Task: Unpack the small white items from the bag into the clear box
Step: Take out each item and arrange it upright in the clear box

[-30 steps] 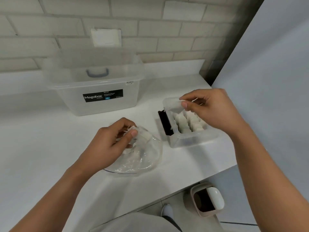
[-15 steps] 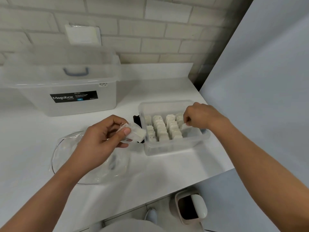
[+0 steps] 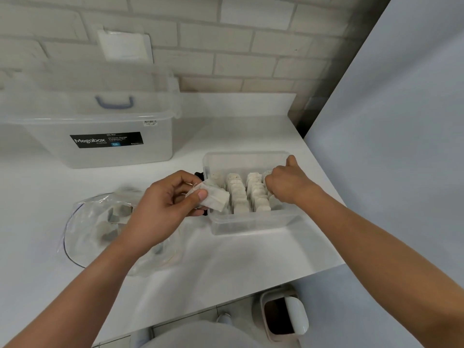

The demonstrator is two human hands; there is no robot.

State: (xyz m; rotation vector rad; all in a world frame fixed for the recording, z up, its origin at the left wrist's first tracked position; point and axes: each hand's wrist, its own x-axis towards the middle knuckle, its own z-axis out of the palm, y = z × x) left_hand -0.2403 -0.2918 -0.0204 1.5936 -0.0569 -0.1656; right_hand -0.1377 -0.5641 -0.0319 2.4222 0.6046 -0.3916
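A small clear box (image 3: pixel 253 223) stands on the white counter, with rows of small white sachets (image 3: pixel 238 194) upright inside. My right hand (image 3: pixel 286 183) reaches down into the box's right side, fingers curled among the sachets; what they hold is hidden. My left hand (image 3: pixel 165 204) pinches one white sachet (image 3: pixel 216 198) between thumb and fingers, just at the box's left wall. A clear plastic bag (image 3: pixel 100 222) lies flat on the counter under my left forearm, with several sachets still showing inside.
A large clear Megabox bin (image 3: pixel 105 144) with its lid stands at the back left against the brick wall. Something black (image 3: pixel 199 175) lies behind the small box's left side. The counter edge runs close on the right; a bin (image 3: pixel 285 315) stands on the floor below.
My right hand carried a sachet down into the box's right side. My left hand lifted a sachet out of the bag and brought it up to the box's left wall.
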